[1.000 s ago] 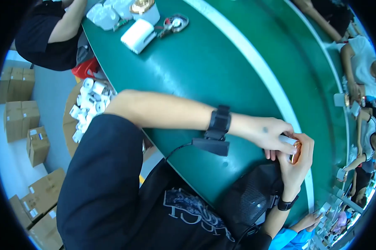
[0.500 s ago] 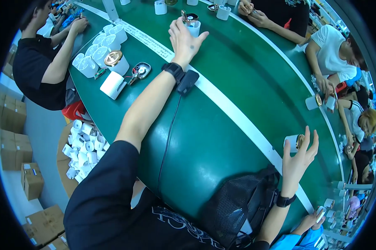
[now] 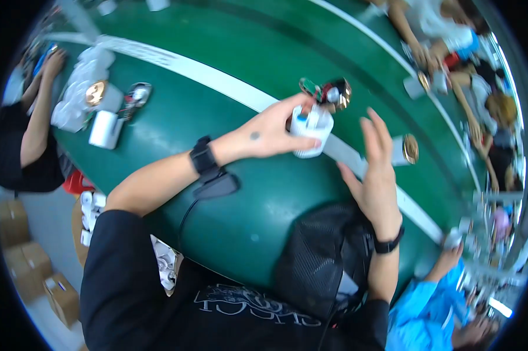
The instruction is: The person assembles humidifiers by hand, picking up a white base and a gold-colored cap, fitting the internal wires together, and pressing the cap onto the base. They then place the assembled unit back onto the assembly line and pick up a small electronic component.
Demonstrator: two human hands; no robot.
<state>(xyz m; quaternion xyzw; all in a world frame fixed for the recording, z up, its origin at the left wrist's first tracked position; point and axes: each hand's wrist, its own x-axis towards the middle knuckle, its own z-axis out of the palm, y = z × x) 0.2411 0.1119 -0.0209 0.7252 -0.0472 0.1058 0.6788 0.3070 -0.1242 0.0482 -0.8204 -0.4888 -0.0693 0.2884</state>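
Note:
My left hand [image 3: 278,131] is closed round a white cup-shaped housing [image 3: 312,137], thumb on its near side. From its top, a gold-rimmed round cap [image 3: 339,93] with a dark inside hangs out, joined to small green and red electronic parts. To the right, my right hand [image 3: 374,181] is raised with its fingers apart and holds nothing. Just beyond it lies a second white housing [image 3: 398,151] with a gold cap, tipped on its side. Whether the right fingers touch anything is blurred, but a gap shows between the two hands.
A black mesh bag [image 3: 319,251] lies on the green table in front of me. Clear cups [image 3: 79,93], a gold-capped housing [image 3: 105,95] and a white cylinder [image 3: 105,128] stand at left. A white strip [image 3: 217,82] crosses the table. Co-workers sit left, right and opposite.
My left hand has come back from the far belt toward me with the white housing, whose cap now hangs out. My right hand has moved left, still open. The view has shifted.

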